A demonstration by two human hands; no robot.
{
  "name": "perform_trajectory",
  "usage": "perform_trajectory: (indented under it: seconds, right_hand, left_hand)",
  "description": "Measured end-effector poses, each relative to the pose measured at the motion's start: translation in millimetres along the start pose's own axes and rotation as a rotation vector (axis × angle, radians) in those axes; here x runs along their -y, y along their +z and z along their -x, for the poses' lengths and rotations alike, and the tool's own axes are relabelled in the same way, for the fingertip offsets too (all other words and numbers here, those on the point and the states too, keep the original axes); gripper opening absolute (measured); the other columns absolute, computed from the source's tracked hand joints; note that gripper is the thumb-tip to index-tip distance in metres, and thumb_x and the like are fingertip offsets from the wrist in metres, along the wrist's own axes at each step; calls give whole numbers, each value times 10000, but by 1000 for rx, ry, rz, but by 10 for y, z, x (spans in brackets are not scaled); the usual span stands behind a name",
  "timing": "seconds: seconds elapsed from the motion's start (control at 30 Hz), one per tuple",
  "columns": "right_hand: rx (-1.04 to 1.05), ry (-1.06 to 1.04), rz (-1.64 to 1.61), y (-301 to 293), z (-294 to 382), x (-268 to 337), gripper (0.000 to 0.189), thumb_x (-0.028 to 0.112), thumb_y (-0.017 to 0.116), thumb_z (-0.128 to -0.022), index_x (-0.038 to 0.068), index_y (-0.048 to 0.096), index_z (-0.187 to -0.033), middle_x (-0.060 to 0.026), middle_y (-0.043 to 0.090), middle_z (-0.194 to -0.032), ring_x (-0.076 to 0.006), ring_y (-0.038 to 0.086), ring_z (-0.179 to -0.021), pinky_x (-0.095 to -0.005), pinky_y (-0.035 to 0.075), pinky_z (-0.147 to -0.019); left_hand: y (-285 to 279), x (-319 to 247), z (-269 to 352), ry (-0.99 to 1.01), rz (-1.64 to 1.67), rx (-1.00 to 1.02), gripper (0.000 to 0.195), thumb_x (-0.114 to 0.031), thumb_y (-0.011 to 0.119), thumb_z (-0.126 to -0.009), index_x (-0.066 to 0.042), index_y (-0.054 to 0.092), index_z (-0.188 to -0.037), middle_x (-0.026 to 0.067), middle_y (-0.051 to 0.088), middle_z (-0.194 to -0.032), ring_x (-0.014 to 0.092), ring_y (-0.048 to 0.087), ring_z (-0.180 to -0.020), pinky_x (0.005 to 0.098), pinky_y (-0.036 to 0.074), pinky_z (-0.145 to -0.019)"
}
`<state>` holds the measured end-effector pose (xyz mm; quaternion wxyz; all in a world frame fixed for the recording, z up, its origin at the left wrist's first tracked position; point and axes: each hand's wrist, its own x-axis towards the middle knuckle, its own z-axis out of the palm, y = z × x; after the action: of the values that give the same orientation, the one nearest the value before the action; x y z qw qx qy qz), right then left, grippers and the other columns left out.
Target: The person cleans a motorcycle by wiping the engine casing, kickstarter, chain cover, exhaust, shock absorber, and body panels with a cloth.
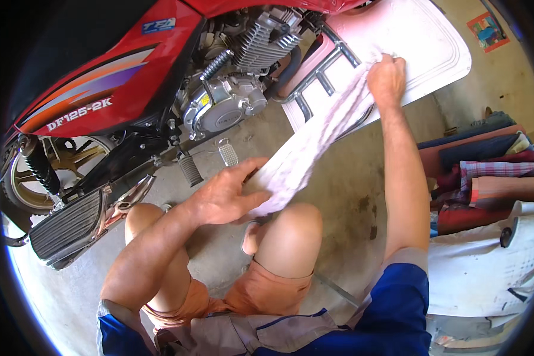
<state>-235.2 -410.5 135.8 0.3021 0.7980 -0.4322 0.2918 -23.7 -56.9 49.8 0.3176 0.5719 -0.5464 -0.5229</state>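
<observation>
A pale pinkish-white cloth stretches in a loose twist between my two hands. My right hand is closed in a fist around its upper end, in front of a white leg shield on the motorcycle. Lower down, above my knees, my left hand holds the cloth's wider end, thumb and forefinger spread on either side of it; the other fingers are partly hidden. Beside the cloth's upper half runs a bent chrome crash bar. The finned engine cylinder and silver crankcase cover are left of it.
The red side panel of the motorcycle bears writing and stripes. Below are a rubber footpeg, a metal pedal, a ribbed footboard and the rear wheel. Folded clothes and white fabric lie at right.
</observation>
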Motion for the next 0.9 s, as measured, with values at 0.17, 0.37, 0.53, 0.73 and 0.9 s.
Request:
perform_trajectory:
  seconds: [0.17, 0.37, 0.53, 0.73, 0.9]
  right_hand:
    - [44, 278, -48, 227, 499, -48, 415, 298, 550, -934, -101, 660, -968, -325, 623, -1023, -457, 608, -965, -527, 499, -863]
    - [-40, 630, -289, 101, 1344, 527, 511, 410, 558, -972, -99, 568, -1021, -288, 588, -993, -447, 607, -925, -532, 499, -812]
    - [-200, 718, -444, 597, 2048, 752, 503, 385, 647, -944, -95, 534, -1047, -294, 582, -1006, -459, 607, -931, -545, 487, -807]
    - [-44, 694, -513, 891, 2666, 1204, 553, 368, 644, -927, -100, 540, -1203, -345, 571, -1164, -498, 591, -1021, -540, 480, -884]
    - [597, 615, -752, 1148, 3685, 1525, 391, 343, 588, -919, 6, 696, -1087, -308, 672, -993, -461, 645, -1001, -539, 491, -887]
  left_hand:
    - [289, 206, -324, 293, 71, 15, 460, -132, 717, -899, -7, 570, -1318, 181, 690, -1105, 238, 677, -1017, 356, 529, -887]
    - [130, 82, -120, 38, 62, 58, 375, -126, 706, -892, -13, 632, -1242, 169, 699, -1053, 219, 687, -949, 349, 534, -857]
    - [260, 205, -207, 220, -119, -30, 381, -187, 681, -883, -13, 641, -1220, 234, 696, -1075, 355, 696, -969, 402, 541, -877]
    - [221, 370, -165, 125, -260, -68, 430, -219, 684, -845, -21, 646, -1226, 247, 693, -1091, 371, 690, -991, 411, 538, -888]
    - [242, 453, -209, 27, -376, -103, 457, -300, 663, -845, -32, 647, -1215, 251, 689, -1101, 390, 667, -1039, 436, 518, -935]
